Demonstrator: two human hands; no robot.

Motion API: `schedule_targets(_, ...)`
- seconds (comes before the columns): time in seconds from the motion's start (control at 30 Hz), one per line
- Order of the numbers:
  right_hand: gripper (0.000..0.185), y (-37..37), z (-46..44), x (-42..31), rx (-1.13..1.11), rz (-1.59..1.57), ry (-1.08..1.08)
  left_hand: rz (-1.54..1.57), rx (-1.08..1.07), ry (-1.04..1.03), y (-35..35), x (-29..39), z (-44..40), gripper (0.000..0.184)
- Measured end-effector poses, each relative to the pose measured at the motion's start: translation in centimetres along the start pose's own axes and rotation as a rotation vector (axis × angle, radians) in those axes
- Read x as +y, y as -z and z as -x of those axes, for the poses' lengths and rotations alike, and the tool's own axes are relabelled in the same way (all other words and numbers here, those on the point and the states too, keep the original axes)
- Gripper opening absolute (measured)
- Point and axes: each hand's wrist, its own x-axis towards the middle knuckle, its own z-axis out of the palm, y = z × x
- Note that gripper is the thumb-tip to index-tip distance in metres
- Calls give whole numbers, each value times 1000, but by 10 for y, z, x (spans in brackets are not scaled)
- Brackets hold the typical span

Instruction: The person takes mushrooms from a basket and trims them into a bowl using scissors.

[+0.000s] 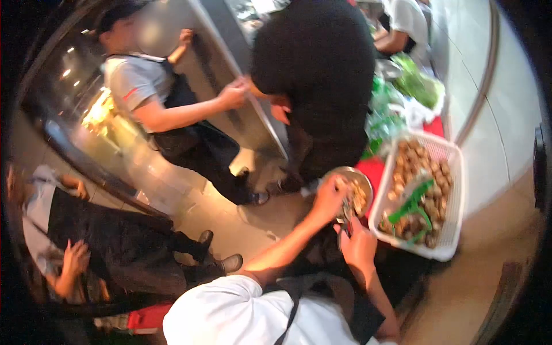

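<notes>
My right hand is closed around the dark handles of a pair of scissors, whose metal blades point up toward my other hand. Just beyond them, my left hand has its fingers pinched together at the near side of a round metal bowl. What those fingers hold is too small and blurred to make out. Pale yellowish cut pieces lie in the bowl. Right of my hands stands a white plastic basket of brown, round mushrooms, with a green-and-clear plastic bag on top.
Bagged leafy greens lie beyond the basket, along the tiled wall. A person in black stands close ahead. Another person in a grey shirt is beside a metal door; a third person is at left.
</notes>
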Motion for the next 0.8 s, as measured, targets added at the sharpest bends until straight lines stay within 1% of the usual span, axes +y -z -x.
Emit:
schedule_targets(0.03,38,4,-2,-3,-43,-12,-36,-226,21,-26,9,36,1,29)
schedule_targets(0.07,34,3,-2,-2,-12,-13,-33,-242,25,-69,12,38,-4,36)
schedule_targets(0.1,33,2,-3,3,-31,-36,-37,-305,-1,-40,11,36,-8,39)
schedule_targets(0.13,31,6,-4,-3,18,-19,-36,-344,-37,8,14,48,-10,40)
schedule_targets(0.2,31,9,-3,-1,7,-43,-52,-345,-115,16,20,51,-13,34)
schedule_targets(0.23,32,9,-2,0,-4,-54,-65,-343,-104,-42,21,41,-15,31)
schedule_targets(0.33,35,5,8,5,-45,-63,-92,-219,-169,79,28,40,-17,21)
schedule_targets(0.37,35,5,10,5,-45,-73,-91,-157,-189,84,31,42,-17,20)
schedule_targets(0.47,34,7,15,11,-73,-97,-69,-62,-184,201,31,67,-15,21)
schedule_targets(0.5,34,9,18,10,-71,-118,-81,-124,-214,253,32,72,-19,23)
schedule_targets(0.6,36,14,27,12,-123,-194,-82,-336,-267,28,15,99,-29,26)
schedule_targets(0.63,36,16,30,12,-117,-196,-80,-328,-245,-131,3,104,-35,27)
schedule_targets(0.7,36,17,33,14,-126,-190,-77,-178,-194,-384,-28,121,-53,28)
schedule_targets(0.77,37,17,35,16,-153,-179,-82,-294,-281,-302,-47,136,-73,27)
schedule_targets(0.8,38,18,38,15,-148,-179,-91,-303,-280,-308,-52,143,-72,26)
